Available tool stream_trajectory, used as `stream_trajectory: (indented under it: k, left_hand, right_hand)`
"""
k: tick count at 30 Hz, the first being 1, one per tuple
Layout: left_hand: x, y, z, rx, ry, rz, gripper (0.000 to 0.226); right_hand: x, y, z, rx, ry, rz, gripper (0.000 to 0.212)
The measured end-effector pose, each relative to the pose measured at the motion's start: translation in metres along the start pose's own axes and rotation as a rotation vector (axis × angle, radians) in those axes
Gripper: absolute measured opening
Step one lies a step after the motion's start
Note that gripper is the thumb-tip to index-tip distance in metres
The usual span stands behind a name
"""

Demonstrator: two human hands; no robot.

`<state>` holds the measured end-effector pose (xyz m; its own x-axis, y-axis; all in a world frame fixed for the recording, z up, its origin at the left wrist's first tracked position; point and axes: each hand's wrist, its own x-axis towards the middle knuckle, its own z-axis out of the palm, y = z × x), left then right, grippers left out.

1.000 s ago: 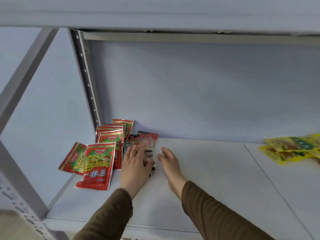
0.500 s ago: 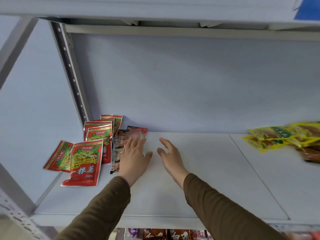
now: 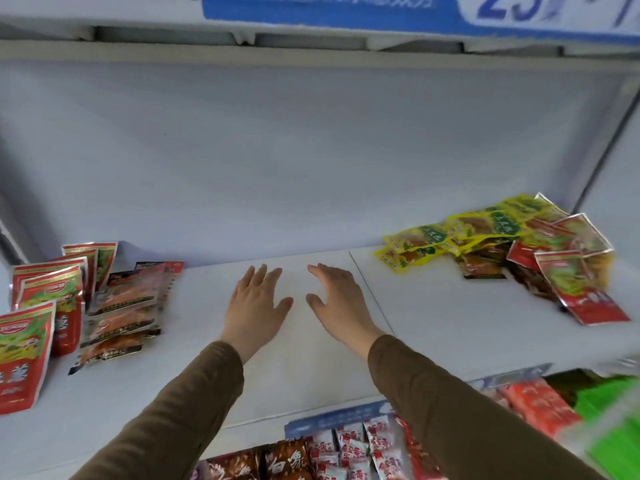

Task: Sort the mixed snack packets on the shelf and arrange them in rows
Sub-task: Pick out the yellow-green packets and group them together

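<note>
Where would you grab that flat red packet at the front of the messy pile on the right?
Probably by the front edge of the flat red foil packet, coming from the shelf front: that end juts clear of the mixed pile, so fingers could pinch it.

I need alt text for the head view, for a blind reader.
Two open hands, left hand and right hand, hover over a white shelf. Sorted red packets lie at left, a mixed pile at right.
</note>
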<state>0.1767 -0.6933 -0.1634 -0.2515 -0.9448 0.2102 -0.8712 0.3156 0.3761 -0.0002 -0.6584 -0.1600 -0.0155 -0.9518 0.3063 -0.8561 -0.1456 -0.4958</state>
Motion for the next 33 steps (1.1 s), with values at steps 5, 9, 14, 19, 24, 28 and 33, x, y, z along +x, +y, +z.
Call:
stream_trajectory:
  k: [5,9,14,19,24,28,33]
  left_hand:
    - [0.006,0.100,0.044,-0.021,-0.045,0.034,0.070]
    - [0.014,0.171,0.075,-0.046,-0.055,0.054,0.072]
    - [0.027,0.226,0.103,-0.044,-0.080,0.067,0.071]
    - [0.051,0.250,0.119,-0.034,-0.081,0.078,0.070]
    - [0.081,0.260,0.134,-0.042,-0.064,0.097,0.066]
    - [0.110,0.270,0.144,-0.049,-0.065,0.104,0.066]
    - [0.154,0.273,0.149,-0.086,-0.037,0.072,0.060]
  right_hand:
    - [-0.025,0.094,-0.069,-0.173,-0.020,-0.008,0.058]
    - [-0.036,0.163,-0.118,-0.242,-0.012,-0.007,0.060]
    - [-0.038,0.220,-0.153,-0.249,-0.018,0.014,0.057]
    - [-0.026,0.252,-0.162,-0.217,-0.019,0.019,0.055]
    - [-0.006,0.271,-0.167,-0.203,-0.021,0.020,0.057]
    - [0.012,0.287,-0.172,-0.116,-0.017,0.043,0.058]
    - [0.034,0.295,-0.164,0.121,-0.072,0.171,0.061]
